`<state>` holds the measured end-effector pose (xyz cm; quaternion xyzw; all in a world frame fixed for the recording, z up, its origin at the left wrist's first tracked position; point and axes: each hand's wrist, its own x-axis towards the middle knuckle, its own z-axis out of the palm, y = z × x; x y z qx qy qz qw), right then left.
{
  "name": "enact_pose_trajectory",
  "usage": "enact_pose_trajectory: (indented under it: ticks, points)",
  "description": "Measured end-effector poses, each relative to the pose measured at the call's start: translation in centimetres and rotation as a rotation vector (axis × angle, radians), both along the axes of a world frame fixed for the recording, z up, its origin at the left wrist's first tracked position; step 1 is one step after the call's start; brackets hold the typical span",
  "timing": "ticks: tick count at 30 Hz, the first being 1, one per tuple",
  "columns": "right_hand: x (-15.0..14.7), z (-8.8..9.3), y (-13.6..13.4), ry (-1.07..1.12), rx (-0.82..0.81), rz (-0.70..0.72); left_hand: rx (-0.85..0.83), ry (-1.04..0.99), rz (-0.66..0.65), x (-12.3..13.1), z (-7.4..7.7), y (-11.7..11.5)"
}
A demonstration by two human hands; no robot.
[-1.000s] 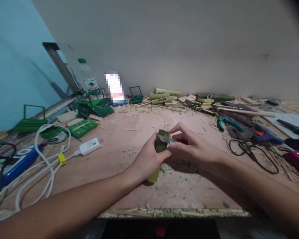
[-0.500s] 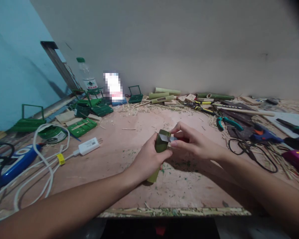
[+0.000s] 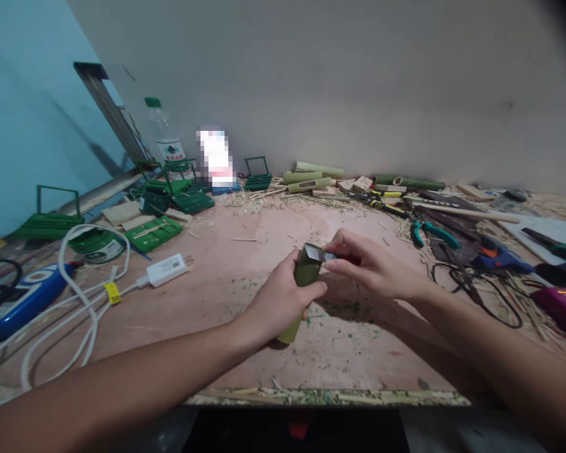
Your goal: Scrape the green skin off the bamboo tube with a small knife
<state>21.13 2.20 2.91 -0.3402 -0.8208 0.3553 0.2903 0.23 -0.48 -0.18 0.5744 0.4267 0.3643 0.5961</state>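
My left hand (image 3: 285, 292) is wrapped round a section of green bamboo (image 3: 306, 272), which leans with its upper end tipped slightly to the right. In my right hand (image 3: 365, 264), pinched between thumb and fingers, is a knife (image 3: 316, 254) with a flat silvery blade. The blade lies against the top end of the bamboo; its handle is mostly hidden by my fingers. Small green shavings lie scattered on the wooden tabletop (image 3: 245, 264) round both hands.
Cut bamboo tubes (image 3: 309, 184) and thin strips lie along the back. Pliers (image 3: 434, 233), a glue gun (image 3: 495, 251) and a cable are on the right. At left are a white charger (image 3: 167, 270), green bamboo models (image 3: 155, 234) and a water bottle (image 3: 170, 148).
The blade has shifted slightly and turned at the top of the bamboo. My left hand keeps its hold, and the whole view has moved a little.
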Motion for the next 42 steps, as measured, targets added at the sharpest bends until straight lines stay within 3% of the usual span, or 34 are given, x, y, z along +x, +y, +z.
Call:
enact_pose_trajectory:
  ticks: [9, 18, 30, 42]
  points:
    - [0.22, 0.28, 0.09, -0.004, 0.011, -0.004, -0.015, -0.019, -0.006, 0.04, -0.17, 0.17]
    - [0.13, 0.13, 0.18, 0.116, -0.100, 0.018, 0.010, -0.019, 0.012, 0.28, -0.13, -0.03]
    - [-0.57, -0.65, 0.05, 0.219, -0.225, -0.057, -0.027, 0.011, 0.012, 0.32, 0.09, 0.01]
    - [0.15, -0.57, 0.57, 0.260, -0.213, -0.123, -0.051, -0.105, 0.010, 0.33, 0.16, 0.55]
